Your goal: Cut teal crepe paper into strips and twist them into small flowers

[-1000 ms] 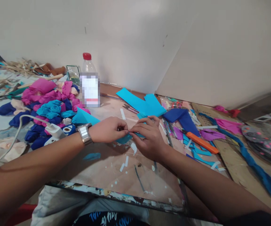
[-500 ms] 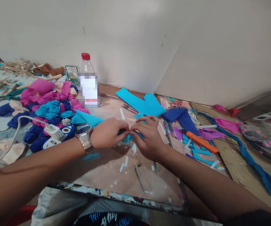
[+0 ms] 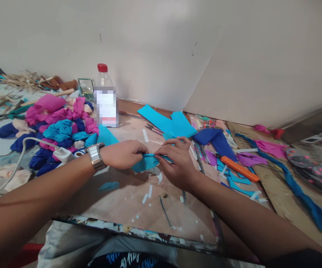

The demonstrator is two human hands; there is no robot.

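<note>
A light-blue crepe paper strip is stretched between my two hands above the table. My left hand, with a metal watch on its wrist, is closed on the strip, and a blue end sticks out behind it. My right hand pinches the other side between thumb and fingers. Along its upper edge the strip looks folded. Beyond my right hand lie folded light-blue paper pieces. Below my left hand a small blue scrap rests on the table.
At left are rolled paper flowers in pink, blue and navy, with a white charger and cable. A red-capped bottle stands behind a blurred phone. An orange cutter lies right, near navy paper and cardboard.
My left hand has moved left, away from my right hand, so more of the blue strip shows between them. My right hand stays nearly in place.
</note>
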